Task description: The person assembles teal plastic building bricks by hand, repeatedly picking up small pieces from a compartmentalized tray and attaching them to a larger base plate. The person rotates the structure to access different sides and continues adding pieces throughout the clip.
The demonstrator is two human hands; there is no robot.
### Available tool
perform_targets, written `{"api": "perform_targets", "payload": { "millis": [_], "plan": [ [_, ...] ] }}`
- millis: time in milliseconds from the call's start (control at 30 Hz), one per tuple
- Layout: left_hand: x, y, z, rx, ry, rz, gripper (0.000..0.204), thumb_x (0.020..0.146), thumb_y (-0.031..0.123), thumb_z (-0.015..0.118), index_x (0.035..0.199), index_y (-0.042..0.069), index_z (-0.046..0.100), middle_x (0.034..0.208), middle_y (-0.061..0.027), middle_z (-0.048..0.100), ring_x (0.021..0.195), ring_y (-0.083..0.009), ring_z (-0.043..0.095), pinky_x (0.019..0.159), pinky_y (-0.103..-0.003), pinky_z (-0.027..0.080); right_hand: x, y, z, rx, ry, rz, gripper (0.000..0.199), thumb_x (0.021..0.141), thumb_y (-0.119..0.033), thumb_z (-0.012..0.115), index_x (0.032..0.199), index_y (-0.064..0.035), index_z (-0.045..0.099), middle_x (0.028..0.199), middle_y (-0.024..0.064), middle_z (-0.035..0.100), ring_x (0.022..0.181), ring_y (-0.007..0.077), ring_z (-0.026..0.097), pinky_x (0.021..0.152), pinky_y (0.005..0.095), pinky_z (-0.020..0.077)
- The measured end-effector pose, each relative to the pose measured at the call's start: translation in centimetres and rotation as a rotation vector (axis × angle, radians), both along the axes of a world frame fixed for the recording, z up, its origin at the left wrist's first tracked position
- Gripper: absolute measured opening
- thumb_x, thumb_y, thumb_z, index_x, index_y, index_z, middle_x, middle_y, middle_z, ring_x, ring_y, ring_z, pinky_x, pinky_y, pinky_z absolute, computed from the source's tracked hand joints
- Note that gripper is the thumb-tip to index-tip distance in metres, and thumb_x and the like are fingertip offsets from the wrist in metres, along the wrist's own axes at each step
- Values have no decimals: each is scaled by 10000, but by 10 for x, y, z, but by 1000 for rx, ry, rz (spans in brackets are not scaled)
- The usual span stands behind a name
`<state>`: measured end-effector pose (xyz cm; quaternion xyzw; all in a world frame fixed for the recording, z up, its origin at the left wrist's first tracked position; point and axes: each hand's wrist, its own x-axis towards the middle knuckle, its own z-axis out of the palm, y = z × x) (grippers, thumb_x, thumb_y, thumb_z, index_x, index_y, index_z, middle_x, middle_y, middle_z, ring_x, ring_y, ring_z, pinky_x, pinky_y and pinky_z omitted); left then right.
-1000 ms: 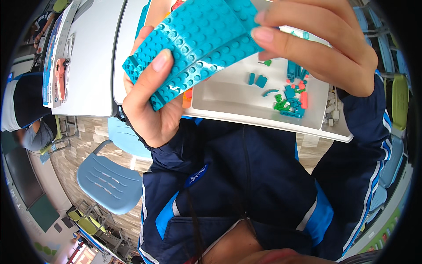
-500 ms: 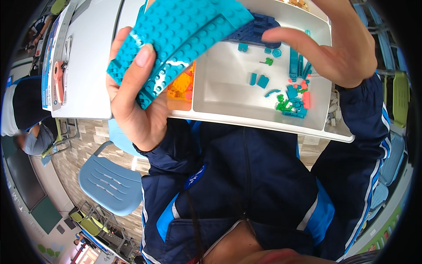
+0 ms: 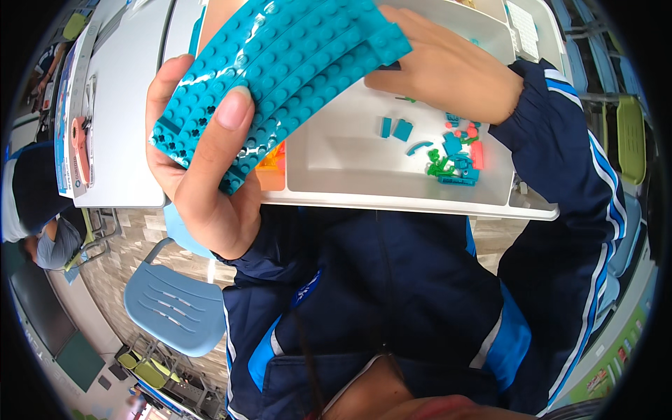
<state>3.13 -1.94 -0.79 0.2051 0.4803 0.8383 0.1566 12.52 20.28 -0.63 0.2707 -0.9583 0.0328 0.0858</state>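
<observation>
My left hand [image 3: 203,154] is closed around a bundle of teal studded plates [image 3: 280,77], thumb pressed on the studded face. The plates lie side by side, slanted, with their far end up to the right. My right hand [image 3: 434,63] reaches in behind the right end of the plates, over the white tray [image 3: 336,175]. Its fingertips are hidden by the plates, so what they touch cannot be seen. In the tray below lie two small teal bricks [image 3: 402,130], a curved teal piece [image 3: 418,148], green plant pieces [image 3: 439,164] and a coral brick [image 3: 477,155].
An orange compartment piece pile [image 3: 271,158] shows left of the tray's main bay. A white studded plate [image 3: 522,29] sits at the far right. Left is a white table [image 3: 129,105] with a pink tape-like tool [image 3: 80,150]. A blue chair [image 3: 175,297] stands at lower left.
My right hand has moved left and in behind the plates, its fingers now hidden. My left hand and the plates have shifted slightly left. The view has moved a little too.
</observation>
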Motion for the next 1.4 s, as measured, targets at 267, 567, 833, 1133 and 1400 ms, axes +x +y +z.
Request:
{"api": "perform_targets", "payload": {
  "millis": [267, 567, 833, 1133, 1400],
  "plan": [
    [6, 4, 0, -55, -67, 54, 474, 692, -4, 707, 1126, -19, 516, 898, -158, 631, 761, -215, 641, 722, -321, 527, -1, -3, -3, 142, 114, 10, 120, 723, -94, 538, 809, -55, 612, 822, 40, 451, 818, 201, 409, 670, 288, 335],
    [5, 3, -1, -36, -41, 49, 464, 693, -6, 703, 1118, -17, 517, 909, -161, 622, 780, -219, 634, 741, -327, 520, -6, 8, -8, -259, 89, 36, 119, 708, -56, 623, 819, -17, 607, 850, 60, 544, 824, 220, 504, 703, 306, 420],
    [2, 1, -3, -57, -20, 29, 480, 706, -18, 684, 1146, -35, 492, 952, -170, 606, 827, -223, 624, 776, -338, 510, -3, 29, 3, -1243, -44, -211, 210, 780, 27, 663, 985, 33, 623, 904, 109, 659, 797, 155, 632, 724, 242, 510],
    [3, 1, 0, -94, -8, 8, 465, 693, -12, 718, 1112, -13, 517, 916, -128, 615, 800, -177, 615, 753, -298, 506, -1, 24, 8, -1307, -52, -41, 265, 749, 10, 709, 1000, 41, 628, 932, 154, 660, 809, 167, 637, 737, 261, 534],
    [4, 1, 0, -112, 27, -52, 476, 674, -33, 748, 1091, 0, 520, 893, -130, 637, 772, -162, 632, 709, -285, 534, 2, 0, 12, -1608, -365, -320, 217, 773, 44, 678, 983, 41, 621, 950, 146, 655, 812, 159, 639, 710, 245, 540]
  ]
}}
